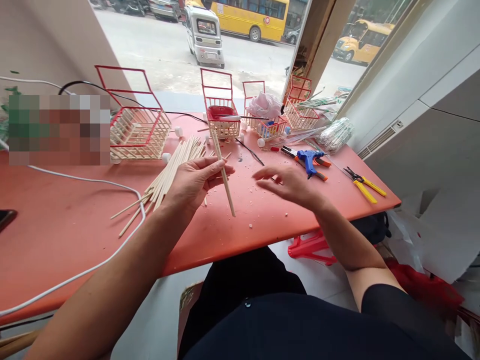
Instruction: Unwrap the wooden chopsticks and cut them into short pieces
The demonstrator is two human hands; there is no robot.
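My left hand (202, 177) pinches a thin wooden stick (227, 187) between thumb and fingers, tilted over the table. To its right, my right hand (287, 185) hovers with fingers apart and holds nothing. Beside and behind my left hand lies a loose pile of similar wooden sticks (176, 167). A blue glue gun (310, 161) rests on the table beyond my right hand, partly over orange-handled pliers (321, 175). Yellow-handled pliers (365, 187) lie farther right.
Small stick-built carts with red trim, such as the large one (140, 132), line the table's back. Plastic-wrapped sticks (335, 135) lie at back right. A white cable (129, 232) crosses the left side. The table's front edge (240, 252) is near my lap.
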